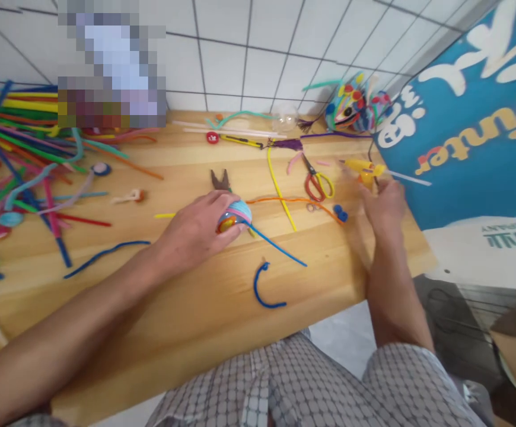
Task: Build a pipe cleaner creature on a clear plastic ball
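Observation:
My left hand (198, 228) is closed around a small ball (239, 209) wrapped in light blue and pink pipe cleaner, with clear and orange parts showing below. A blue pipe cleaner (278, 244) sticks out from the ball to the right. At the table's right side my right hand (385, 204), slightly blurred, grips a yellow hot glue gun (359, 167). A white glue stick (409, 177) juts from the back of the gun. Just beyond my left hand lie pliers (220, 179) with jaws apart, their handles mostly hidden. Nearer me rests a curved blue pipe cleaner piece (258, 289).
Scissors (315, 181) lie left of the glue gun. Many coloured pipe cleaners (18, 136) are heaped at left. Along the wall are a yellow cutter knife (241, 141), a purple tassel (287, 144) and a colourful fish-like craft (349, 107). A blue printed board (475, 130) stands right.

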### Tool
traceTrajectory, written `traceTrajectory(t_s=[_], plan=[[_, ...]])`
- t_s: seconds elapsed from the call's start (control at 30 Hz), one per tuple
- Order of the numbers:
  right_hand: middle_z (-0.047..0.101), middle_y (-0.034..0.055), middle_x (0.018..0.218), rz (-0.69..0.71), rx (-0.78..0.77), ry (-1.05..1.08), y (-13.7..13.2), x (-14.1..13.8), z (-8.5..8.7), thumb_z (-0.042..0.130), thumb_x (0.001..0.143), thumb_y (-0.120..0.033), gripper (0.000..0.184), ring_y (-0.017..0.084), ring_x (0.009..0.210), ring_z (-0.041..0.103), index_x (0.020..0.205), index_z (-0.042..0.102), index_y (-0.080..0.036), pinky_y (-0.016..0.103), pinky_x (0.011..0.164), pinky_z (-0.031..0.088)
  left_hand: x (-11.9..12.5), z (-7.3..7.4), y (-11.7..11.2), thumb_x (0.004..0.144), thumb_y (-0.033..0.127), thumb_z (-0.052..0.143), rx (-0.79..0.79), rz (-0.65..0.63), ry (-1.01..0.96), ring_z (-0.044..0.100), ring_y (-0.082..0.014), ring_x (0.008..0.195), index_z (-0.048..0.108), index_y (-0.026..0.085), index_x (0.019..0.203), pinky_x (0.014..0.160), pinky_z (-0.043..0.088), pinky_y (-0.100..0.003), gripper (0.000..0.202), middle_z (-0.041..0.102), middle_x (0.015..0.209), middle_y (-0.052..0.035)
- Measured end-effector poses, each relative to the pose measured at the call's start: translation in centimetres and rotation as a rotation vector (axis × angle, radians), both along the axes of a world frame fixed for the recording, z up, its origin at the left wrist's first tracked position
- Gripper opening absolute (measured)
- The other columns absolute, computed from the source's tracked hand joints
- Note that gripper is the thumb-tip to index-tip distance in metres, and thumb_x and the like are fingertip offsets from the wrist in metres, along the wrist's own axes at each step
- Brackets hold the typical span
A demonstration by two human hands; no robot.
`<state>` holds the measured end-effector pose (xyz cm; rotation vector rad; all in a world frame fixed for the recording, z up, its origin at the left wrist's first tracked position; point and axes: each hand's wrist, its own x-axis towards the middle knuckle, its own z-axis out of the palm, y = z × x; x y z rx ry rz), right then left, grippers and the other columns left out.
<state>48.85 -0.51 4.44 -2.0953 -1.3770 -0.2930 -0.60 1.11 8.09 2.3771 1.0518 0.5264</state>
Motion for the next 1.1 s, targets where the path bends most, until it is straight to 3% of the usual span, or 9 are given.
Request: traceTrajectory(t_s=[0.1, 0.2, 0.3, 0.37, 0.47, 0.77, 0.97, 1.1], plan=[[0.08, 0.0094, 0.101, 0.22, 0.149, 0.026, -3.4, -5.9, 1.8, 0.08, 0.097, -0.065, 0.032, 0.035, 0.095, 0.076, 0.102, 0.071, -0.034, 0.056, 0.09, 0.064, 0.2, 0.3, 0.0, 0.108, 0.04, 0.068, -0.016, 0.006, 0.018, 0.076, -0.0348, 0.136, 0.067, 0.024, 0.143, 0.119, 0.062, -0.055, 0.039, 0.078, 0.148, -0.0141], [0.084, 0.0088, 0.108, 0.595, 0.024, 0.129, -5.9, -14.8, 2.8, 0.074, 0.107, -0.053, 0.026, 0.031, 0.098, 0.081, 0.117, 0.076, -0.029, 0.049, 0.09, 0.066, 0.2, 0.3, -0.1, 0.108, 0.04, 0.068, -0.005, 0.023, 0.021, 0.076, -0.0343, 0.136, 0.067, 0.024, 0.144, 0.118, 0.062, -0.054, 0.039, 0.077, 0.148, -0.014], [0.086, 0.0074, 0.108, 0.881, -0.068, 0.147, -6.2, -21.7, 2.7, 0.076, 0.107, -0.043, 0.018, 0.029, 0.099, 0.081, 0.117, 0.075, -0.028, 0.045, 0.091, 0.066, 0.2, 0.3, -0.1, 0.109, 0.04, 0.067, 0.012, 0.02, 0.015, 0.076, -0.0333, 0.135, 0.068, 0.025, 0.143, 0.117, 0.062, -0.052, 0.038, 0.078, 0.146, -0.0128], [0.086, 0.0066, 0.106, 0.96, -0.055, 0.147, -5.5, -23.9, 2.3, 0.073, 0.109, -0.033, 0.01, 0.027, 0.097, 0.081, 0.116, 0.073, -0.027, 0.043, 0.09, 0.065, 0.2, 0.1, -0.1, 0.108, 0.039, 0.067, 0.015, 0.012, 0.009, 0.076, -0.033, 0.134, 0.068, 0.025, 0.142, 0.117, 0.062, -0.053, 0.037, 0.079, 0.143, -0.0124], [0.084, 0.0043, 0.099, 0.962, -0.001, 0.145, -4.5, -24.8, 1.8, 0.069, 0.11, -0.025, 0.003, 0.024, 0.09, 0.078, 0.112, 0.07, -0.027, 0.039, 0.084, 0.062, 0.3, -0.1, -0.1, 0.108, 0.04, 0.068, 0.016, 0.023, 0.017, 0.075, -0.033, 0.132, 0.068, 0.025, 0.141, 0.116, 0.062, -0.053, 0.037, 0.078, 0.141, -0.0125], [0.079, -0.0002, 0.087, 0.895, -0.024, 0.233, -4.0, -26.1, 1.1, 0.068, 0.104, -0.021, 0.007, 0.019, 0.07, 0.067, 0.102, 0.069, -0.029, 0.035, 0.073, 0.056, 0.3, 0.0, -0.1, 0.106, 0.038, 0.068, 0.014, 0.026, 0.007, 0.076, -0.0326, 0.129, 0.068, 0.024, 0.138, 0.113, 0.063, -0.052, 0.035, 0.079, 0.14, -0.0129], [0.077, -0.0013, 0.086, 0.887, -0.014, 0.328, -3.8, -26.2, 0.9, 0.07, 0.1, -0.018, 0.01, 0.017, 0.067, 0.063, 0.1, 0.069, -0.028, 0.033, 0.069, 0.054, -0.2, 0.1, 0.1, 0.096, 0.039, 0.083, -0.014, -0.027, 0.024, 0.075, -0.0339, 0.136, 0.064, 0.026, 0.147, 0.114, 0.064, -0.05, 0.055, 0.075, 0.15, -0.0137], [0.075, -0.0013, 0.085, 0.888, -0.02, 0.384, -3.7, -26.3, 1.1, 0.069, 0.102, -0.019, 0.009, 0.017, 0.067, 0.062, 0.098, 0.069, -0.028, 0.033, 0.069, 0.053, -0.4, -0.3, 0.1, 0.092, 0.028, 0.085, 0.012, -0.058, 0.049, 0.073, -0.0349, 0.142, 0.061, 0.025, 0.15, 0.117, 0.063, -0.051, 0.063, 0.071, 0.156, -0.0148]])
